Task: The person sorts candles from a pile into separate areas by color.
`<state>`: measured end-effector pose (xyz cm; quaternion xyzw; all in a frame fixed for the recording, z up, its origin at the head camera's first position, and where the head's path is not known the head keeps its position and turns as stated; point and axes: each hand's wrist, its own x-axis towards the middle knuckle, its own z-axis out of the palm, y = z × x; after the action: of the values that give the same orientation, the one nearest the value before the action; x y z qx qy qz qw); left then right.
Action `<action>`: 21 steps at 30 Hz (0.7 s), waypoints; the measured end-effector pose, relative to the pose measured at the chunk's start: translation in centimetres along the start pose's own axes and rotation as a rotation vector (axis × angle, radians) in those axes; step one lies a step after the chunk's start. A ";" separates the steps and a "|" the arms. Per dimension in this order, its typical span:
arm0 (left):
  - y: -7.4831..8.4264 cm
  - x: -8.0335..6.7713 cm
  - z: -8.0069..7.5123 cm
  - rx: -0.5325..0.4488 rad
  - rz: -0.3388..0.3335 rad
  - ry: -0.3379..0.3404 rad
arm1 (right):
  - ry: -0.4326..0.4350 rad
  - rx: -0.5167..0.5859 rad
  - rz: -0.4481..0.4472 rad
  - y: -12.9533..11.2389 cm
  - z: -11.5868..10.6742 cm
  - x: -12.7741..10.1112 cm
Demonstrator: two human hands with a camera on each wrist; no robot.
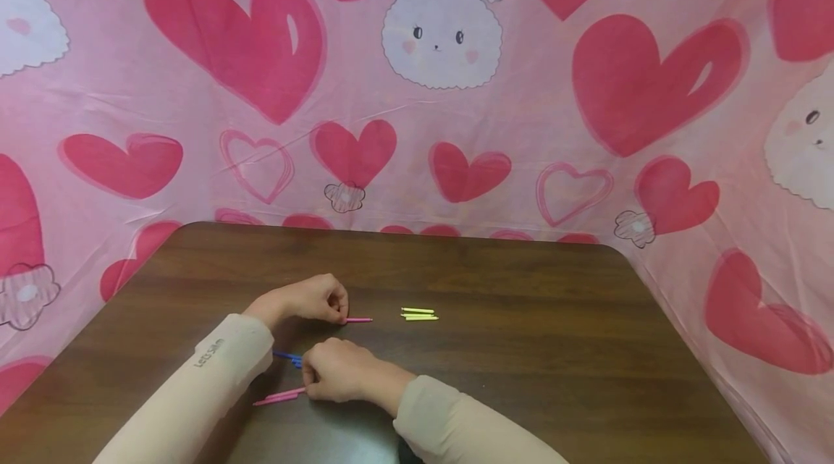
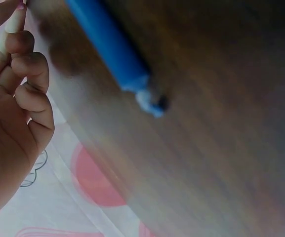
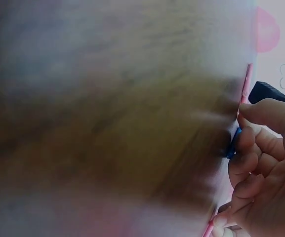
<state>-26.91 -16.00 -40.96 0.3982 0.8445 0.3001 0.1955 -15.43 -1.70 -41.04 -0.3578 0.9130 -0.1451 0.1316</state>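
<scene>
At mid-table in the head view, my left hand point(image 1: 313, 299) pinches one end of a thin pink candle point(image 1: 360, 319), which lies level and points right. Nearer the front, my right hand point(image 1: 345, 370) has its thumb and finger at the end of a pair of pink candles point(image 1: 276, 398), pinching at least one. Between the hands lie blue candles point(image 1: 287, 355), partly hidden by the right hand. The left wrist view shows a blue candle point(image 2: 112, 44) close up, with a pale wick. Yellow candles point(image 1: 418, 314) lie together right of the left hand.
The brown wooden table point(image 1: 554, 348) has rounded far corners. Pink cloth point(image 1: 365, 102) with hearts and rabbits hangs around its back and sides. A black object point(image 3: 266, 92) shows beyond the right thumb, and its edge appears at the bottom of the head view.
</scene>
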 end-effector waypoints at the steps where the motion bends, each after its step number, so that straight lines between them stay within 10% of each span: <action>1: 0.0 0.0 0.0 -0.001 -0.003 -0.002 | 0.001 0.000 -0.004 0.1 0.0 0.0; 21: 0.2 -0.2 -0.1 -0.003 -0.022 -0.001 | -0.032 0.274 -0.122 1.9 -0.6 0.1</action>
<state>-26.73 -16.06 -40.69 0.3887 0.8484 0.2989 0.1997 -16.91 -0.35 -41.19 -0.3938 0.8589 -0.2704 0.1847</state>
